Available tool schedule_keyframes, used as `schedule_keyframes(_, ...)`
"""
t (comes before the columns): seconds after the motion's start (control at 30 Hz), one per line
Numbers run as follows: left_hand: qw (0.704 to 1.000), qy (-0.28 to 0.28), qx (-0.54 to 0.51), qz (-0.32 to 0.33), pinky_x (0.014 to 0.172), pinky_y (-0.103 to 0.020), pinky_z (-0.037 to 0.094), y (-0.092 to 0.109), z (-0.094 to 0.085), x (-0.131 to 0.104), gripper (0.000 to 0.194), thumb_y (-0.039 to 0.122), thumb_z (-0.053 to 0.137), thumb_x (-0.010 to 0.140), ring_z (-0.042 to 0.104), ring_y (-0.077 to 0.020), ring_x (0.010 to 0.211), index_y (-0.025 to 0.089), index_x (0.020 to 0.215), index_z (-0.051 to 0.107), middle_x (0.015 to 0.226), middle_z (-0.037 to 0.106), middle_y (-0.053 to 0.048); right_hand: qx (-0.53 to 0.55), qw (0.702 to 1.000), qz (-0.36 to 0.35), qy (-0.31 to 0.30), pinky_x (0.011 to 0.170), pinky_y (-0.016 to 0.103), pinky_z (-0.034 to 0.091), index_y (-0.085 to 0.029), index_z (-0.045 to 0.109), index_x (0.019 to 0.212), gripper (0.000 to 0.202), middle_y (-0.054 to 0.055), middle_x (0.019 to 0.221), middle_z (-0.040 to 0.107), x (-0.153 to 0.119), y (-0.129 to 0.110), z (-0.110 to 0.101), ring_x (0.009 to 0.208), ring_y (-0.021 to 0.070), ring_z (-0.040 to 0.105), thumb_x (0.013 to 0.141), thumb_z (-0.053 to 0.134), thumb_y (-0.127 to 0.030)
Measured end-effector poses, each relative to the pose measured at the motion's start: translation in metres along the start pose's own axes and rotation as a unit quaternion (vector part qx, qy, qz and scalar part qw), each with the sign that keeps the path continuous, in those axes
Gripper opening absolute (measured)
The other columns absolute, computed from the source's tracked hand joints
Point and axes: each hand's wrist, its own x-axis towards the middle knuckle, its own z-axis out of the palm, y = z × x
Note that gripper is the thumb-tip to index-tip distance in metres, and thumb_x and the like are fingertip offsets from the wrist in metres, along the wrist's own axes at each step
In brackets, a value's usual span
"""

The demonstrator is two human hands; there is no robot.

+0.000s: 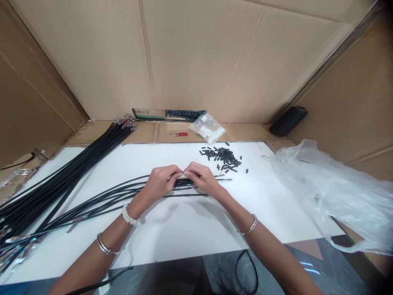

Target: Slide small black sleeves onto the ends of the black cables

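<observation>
My left hand [161, 181] and my right hand [202, 178] meet fingertip to fingertip above the white table, both closed in a pinch. A black cable [135, 179] runs from the left into my left hand. What my right fingers pinch at the meeting point is too small to make out. Under and beside both hands lie several more black cables [107, 199], their stripped ends showing thin coloured wires [227, 179] to the right. Just beyond my right hand is a loose pile of short black tube pieces [223, 157].
A thick bundle of black cables [70, 172] slants along the left. At the back lie red-handled snips [181, 134] and a clear plastic bag [208, 128]. A black cylinder [288, 121] rests at back right, above a large translucent plastic bag [331, 192]. Cardboard walls [196, 53] enclose the table.
</observation>
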Motion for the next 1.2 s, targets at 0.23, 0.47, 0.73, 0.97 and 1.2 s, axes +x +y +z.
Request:
schedule_keyframes(0.23, 0.993, 0.058, 0.068, 0.073, 0.061, -0.024, 0.040, -0.005, 0.010, -0.003, 0.019, 0.014, 0.043, 0.090, 0.056, -0.0132, 0.062, 0.016, 0.082, 0.061, 0.070, 0.064, -0.003, 0.034, 0.996, 0.071, 0.039, 0.058, 0.024, 0.035, -0.017, 0.056, 0.070, 0.034, 0.000, 0.065, 0.050, -0.001, -0.002, 0.008, 0.060, 0.0120, 0.044, 0.091, 0.046, -0.042)
schedule_keyframes(0.47, 0.987, 0.060, 0.109, 0.101, 0.061, -0.025, 0.039, -0.005, 0.011, -0.002, 0.021, 0.013, 0.040, 0.091, 0.056, -0.0144, 0.064, 0.016, 0.084, 0.059, 0.071, 0.063, -0.003, 0.112, 0.986, 0.122, 0.030, 0.058, 0.022, 0.036, -0.016, 0.055, 0.068, 0.037, 0.000, 0.063, 0.052, -0.001, -0.002, 0.011, 0.060, 0.0109, 0.046, 0.091, 0.044, -0.043)
schedule_keyframes(0.73, 0.987, -0.152, -0.007, -0.048, 0.065, -0.022, 0.042, 0.000, -0.028, 0.009, 0.026, 0.031, 0.038, 0.095, 0.061, -0.0130, 0.069, 0.022, 0.098, 0.062, 0.082, 0.068, 0.001, 0.107, 0.985, 0.137, 0.018, 0.059, 0.022, 0.036, -0.016, 0.058, 0.072, 0.034, 0.000, 0.066, 0.055, -0.001, 0.002, 0.010, 0.060, 0.0104, 0.046, 0.091, 0.045, -0.041)
schedule_keyframes(0.97, 0.964, -0.151, -0.170, -0.135, 0.059, -0.020, 0.045, -0.002, -0.025, 0.010, 0.025, 0.028, 0.045, 0.090, 0.061, -0.0119, 0.061, 0.015, 0.084, 0.066, 0.073, 0.068, -0.002, 0.135, 0.978, 0.160, 0.017, 0.054, 0.022, 0.032, -0.015, 0.058, 0.067, 0.036, -0.001, 0.061, 0.053, -0.001, 0.000, 0.013, 0.055, 0.0093, 0.041, 0.090, 0.047, -0.041)
schedule_keyframes(1.2, 0.978, -0.085, -0.117, -0.147, 0.061, -0.021, 0.043, 0.006, -0.014, 0.008, 0.022, 0.023, 0.047, 0.086, 0.060, -0.0125, 0.061, 0.016, 0.075, 0.065, 0.071, 0.069, -0.001, 0.169, 0.969, 0.182, 0.008, 0.060, 0.023, 0.036, -0.015, 0.062, 0.066, 0.038, 0.000, 0.057, 0.056, 0.001, 0.006, 0.012, 0.058, 0.0109, 0.047, 0.089, 0.049, -0.043)
